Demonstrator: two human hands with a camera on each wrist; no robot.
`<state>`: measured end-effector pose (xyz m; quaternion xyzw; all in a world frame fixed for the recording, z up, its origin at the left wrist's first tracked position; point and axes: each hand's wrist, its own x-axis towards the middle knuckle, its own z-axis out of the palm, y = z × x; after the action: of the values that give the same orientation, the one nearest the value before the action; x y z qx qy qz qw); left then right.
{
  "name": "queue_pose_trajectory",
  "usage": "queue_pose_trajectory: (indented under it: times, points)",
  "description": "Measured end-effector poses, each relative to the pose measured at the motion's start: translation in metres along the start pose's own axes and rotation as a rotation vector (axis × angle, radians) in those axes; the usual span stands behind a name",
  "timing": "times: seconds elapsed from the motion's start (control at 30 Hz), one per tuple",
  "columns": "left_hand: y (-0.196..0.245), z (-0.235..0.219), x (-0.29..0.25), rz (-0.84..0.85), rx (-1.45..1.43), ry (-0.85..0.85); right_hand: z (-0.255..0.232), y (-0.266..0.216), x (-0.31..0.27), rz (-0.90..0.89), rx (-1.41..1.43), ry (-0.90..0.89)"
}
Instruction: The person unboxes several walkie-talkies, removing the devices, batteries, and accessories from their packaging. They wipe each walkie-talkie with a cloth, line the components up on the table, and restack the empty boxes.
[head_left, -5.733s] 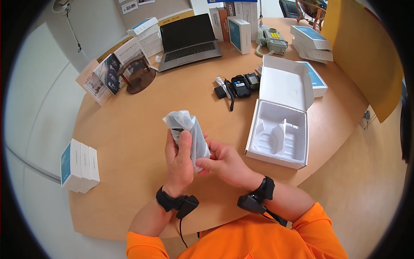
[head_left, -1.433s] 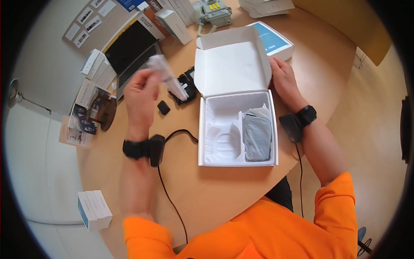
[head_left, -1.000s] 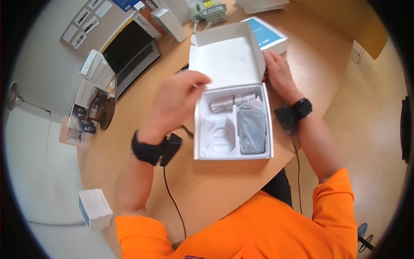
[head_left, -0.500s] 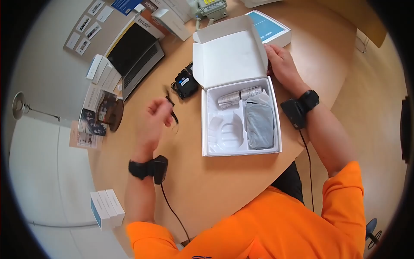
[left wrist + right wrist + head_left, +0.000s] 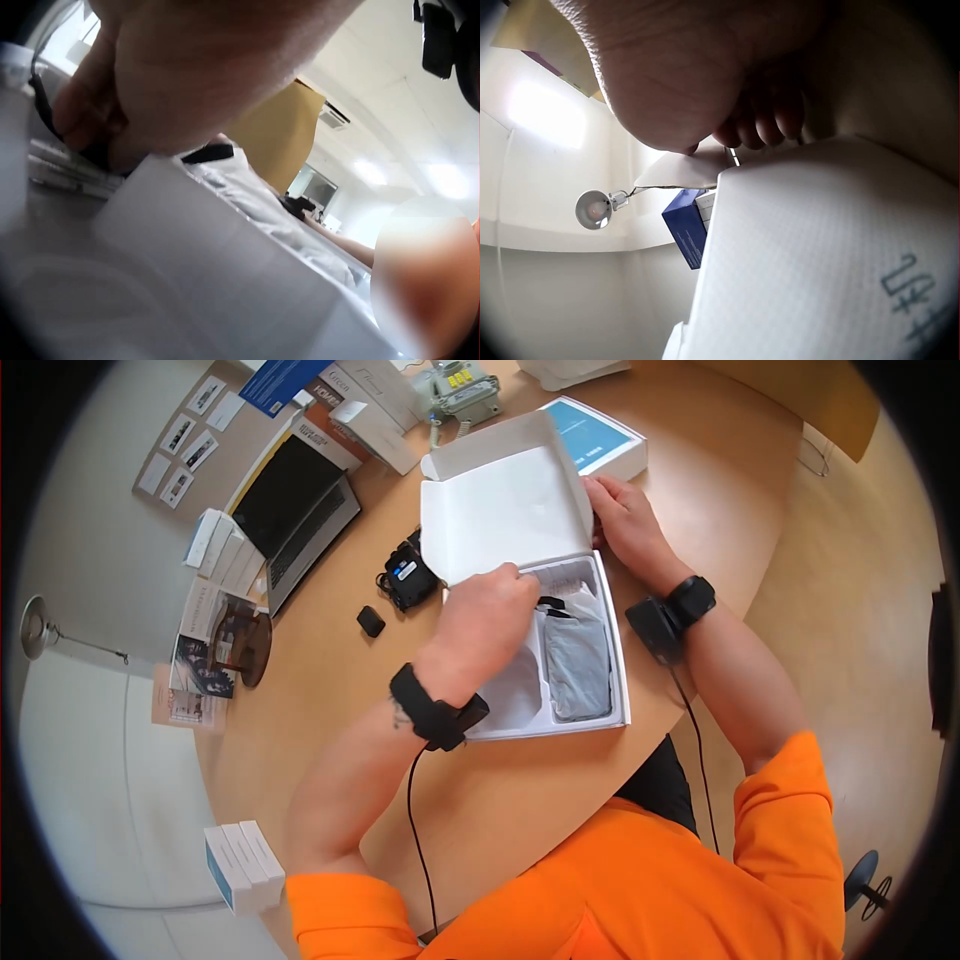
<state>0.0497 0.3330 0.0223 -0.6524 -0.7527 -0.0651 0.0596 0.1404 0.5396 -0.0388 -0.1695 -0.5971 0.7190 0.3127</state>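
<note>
In the head view my left hand [image 5: 485, 620] reaches over the back left of an open white box [image 5: 618, 660]. It pinches a black strap [image 5: 550, 603]; one end sticks out towards the right. The left wrist view shows the strap [image 5: 210, 154] close above the moulded white tray [image 5: 202, 240], and the fingertips are partly hidden. A grey item in a plastic sleeve [image 5: 578, 670] fills the tray's right compartment, with the clear-wrapped bundle [image 5: 565, 575] behind it. My right hand [image 5: 630, 525] grips the raised lid [image 5: 505, 510] at its right edge; the right wrist view shows curled fingers there.
A black device [image 5: 408, 572] and a small black block [image 5: 371, 621] lie left of the box. Beyond stand a laptop [image 5: 315, 525], books and a telephone [image 5: 460, 390]. A blue-topped box [image 5: 600, 435] lies behind the lid. White boxes [image 5: 245, 865] stand at the left.
The grey sleeved item, then the wrapped bundle, went into the tray. My left hand then took the black strap from the table and brought it right, over the box. My right hand stays at the lid.
</note>
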Motion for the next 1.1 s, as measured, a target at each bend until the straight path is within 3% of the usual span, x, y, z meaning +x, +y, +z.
queue_pose_trajectory:
  times: [0.27,0.37,0.47,0.53,0.57,0.6,0.7,0.77,1.0,1.1]
  points:
    - [-0.002,0.007,0.006,-0.103,-0.019,0.008,-0.003,0.002,0.002,-0.031,-0.138,-0.022]
    - [-0.007,0.006,0.006,-0.143,-0.068,-0.078,-0.001,0.001,0.0,-0.005,-0.141,0.002]
    - [-0.013,-0.012,-0.002,-0.107,-0.254,0.131,0.003,-0.007,-0.004,-0.023,-0.121,0.007]
    - [-0.034,-0.029,-0.015,-0.271,-0.4,0.379,0.003,-0.006,-0.004,-0.01,-0.105,0.004]
    - [-0.052,-0.032,-0.023,-0.455,-0.436,0.426,0.002,-0.005,-0.003,-0.003,-0.095,0.003]
    - [-0.075,-0.038,-0.029,-0.594,-0.501,0.391,0.002,-0.004,-0.002,-0.001,-0.097,-0.003]
    - [-0.113,-0.036,-0.051,-0.771,-0.26,0.203,0.003,-0.007,-0.003,0.002,-0.081,-0.016]
    - [-0.135,-0.003,-0.068,-0.748,-0.188,0.137,0.004,-0.007,-0.002,0.003,-0.063,-0.011]
    - [-0.139,0.01,-0.068,-0.927,-0.342,0.046,0.002,-0.003,-0.002,-0.026,-0.084,-0.014]
    - [-0.123,-0.01,-0.068,-1.106,-0.541,0.055,0.003,-0.005,-0.003,-0.015,-0.06,-0.011]
